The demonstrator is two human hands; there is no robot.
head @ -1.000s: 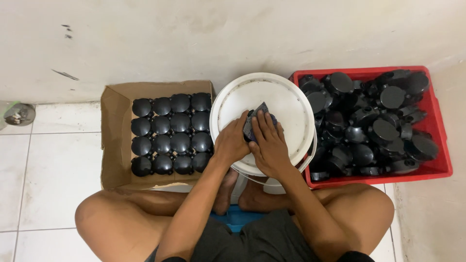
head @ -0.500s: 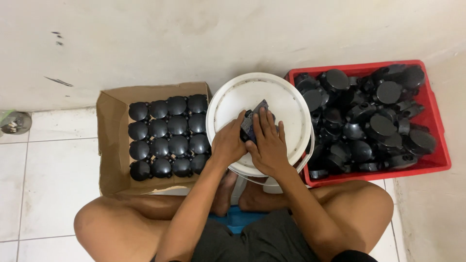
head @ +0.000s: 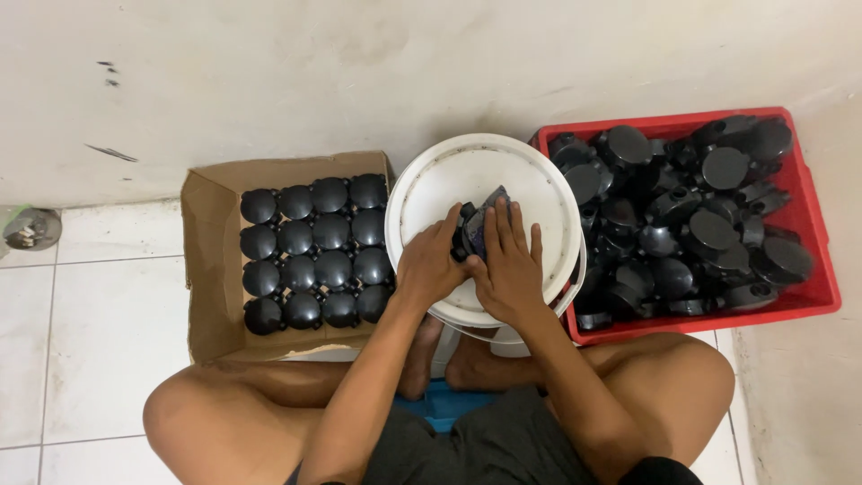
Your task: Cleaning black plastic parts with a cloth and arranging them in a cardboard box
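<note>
- The left hand [head: 429, 265] curls around the near-left side of a small black part [head: 465, 235], fingers closed against it.
- The right hand [head: 507, 268] lies flat over the same part, fingers stretched forward and pressing a dark, bluish-grey pad or cloth [head: 488, 220] onto it; how the thumb grips underneath is hidden.
- The black part sits between both hands, on top of the white bucket lid [head: 539, 193], a little toward the near side of its middle.
- The lid caps a white bucket standing between the person's crossed legs, feet tucked just below it.
- Left of the bucket, touching or nearly so, an open cardboard box [head: 208, 296] holds round black caps [head: 314, 242] laid in neat rows.
- Right of the bucket, a red plastic crate [head: 813, 233] is heaped with loose black parts of the same kind.
- Everything rests on a white tiled floor [head: 99, 332] against a pale wall; a floor drain [head: 31, 229] sits at the far left.
</note>
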